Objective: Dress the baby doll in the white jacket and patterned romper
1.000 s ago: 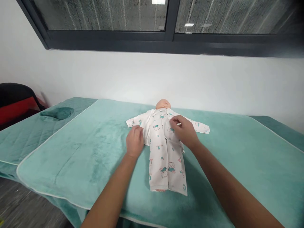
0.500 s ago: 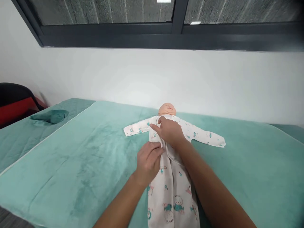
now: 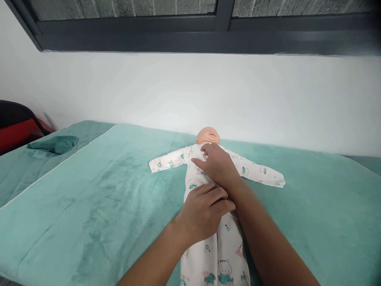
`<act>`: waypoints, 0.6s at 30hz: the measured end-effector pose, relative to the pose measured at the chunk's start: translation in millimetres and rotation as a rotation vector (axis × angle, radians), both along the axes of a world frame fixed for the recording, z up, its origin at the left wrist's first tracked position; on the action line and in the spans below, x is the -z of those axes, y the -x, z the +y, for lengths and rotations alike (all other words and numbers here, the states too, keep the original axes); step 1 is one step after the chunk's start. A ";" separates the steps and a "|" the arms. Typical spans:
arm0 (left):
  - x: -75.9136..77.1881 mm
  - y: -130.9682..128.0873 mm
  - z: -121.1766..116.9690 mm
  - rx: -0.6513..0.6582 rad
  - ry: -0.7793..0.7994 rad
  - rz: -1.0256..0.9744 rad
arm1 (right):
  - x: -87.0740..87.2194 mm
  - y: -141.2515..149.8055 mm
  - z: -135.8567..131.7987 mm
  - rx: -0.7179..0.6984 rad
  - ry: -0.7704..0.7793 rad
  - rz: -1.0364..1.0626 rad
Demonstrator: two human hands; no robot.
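A baby doll (image 3: 208, 135) lies on its back, its head toward the wall. It has on a white baby sleepsuit (image 3: 199, 260) with a printed pattern, both sleeves spread out to the sides. My left hand (image 3: 206, 210) is closed at the sleepsuit's waist, its curled fingers beside my right forearm; the pinched cloth is mostly hidden beneath them. Higher up, my right hand (image 3: 218, 163) rests on the chest of the sleepsuit, thumb and fingers apart. My right wrist crosses above my left fingertips.
The doll lies on a green padded bed cover (image 3: 119, 198). A darker green fabric piece (image 3: 53, 145) lies at the left, near a black and red object (image 3: 19, 129). Behind the bed stand a white wall (image 3: 149, 91) and a dark window frame (image 3: 127, 35).
My left hand has moved right across the sleepsuit's front, drawing the front panel over the body. My right hand has stayed on the chest with a small shift.
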State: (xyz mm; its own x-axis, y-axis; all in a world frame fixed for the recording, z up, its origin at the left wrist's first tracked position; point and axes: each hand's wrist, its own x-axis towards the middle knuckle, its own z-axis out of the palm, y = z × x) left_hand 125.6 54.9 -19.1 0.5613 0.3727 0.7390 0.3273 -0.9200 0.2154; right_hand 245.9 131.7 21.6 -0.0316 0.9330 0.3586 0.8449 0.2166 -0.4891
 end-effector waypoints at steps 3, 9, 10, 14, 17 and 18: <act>0.7 2.8 -0.2 0.033 0.069 -0.047 | 2.0 2.5 0.8 0.028 -0.004 -0.119; -1.5 3.4 -0.3 0.020 0.064 -0.059 | -1.5 0.1 2.1 0.082 -0.119 -0.032; -1.2 3.4 -0.4 0.007 0.050 -0.051 | -2.7 -1.7 2.2 0.085 -0.132 0.028; 0.0 4.4 -1.8 -0.030 -0.001 -0.048 | -9.4 -15.7 2.1 0.149 -0.123 0.258; -0.1 6.4 -2.5 -0.027 0.024 -0.030 | -14.4 -30.4 1.4 0.201 -0.026 0.302; -0.5 7.2 -2.4 -0.021 0.040 -0.023 | -15.5 -35.1 1.3 0.213 0.015 0.296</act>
State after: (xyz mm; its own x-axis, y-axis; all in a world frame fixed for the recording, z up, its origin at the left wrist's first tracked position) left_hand 118.4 52.5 -18.6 0.5361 0.4140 0.7357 0.3414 -0.9034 0.2596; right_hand 281.0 133.0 37.1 0.2671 0.9127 0.3094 0.6920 0.0418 -0.7207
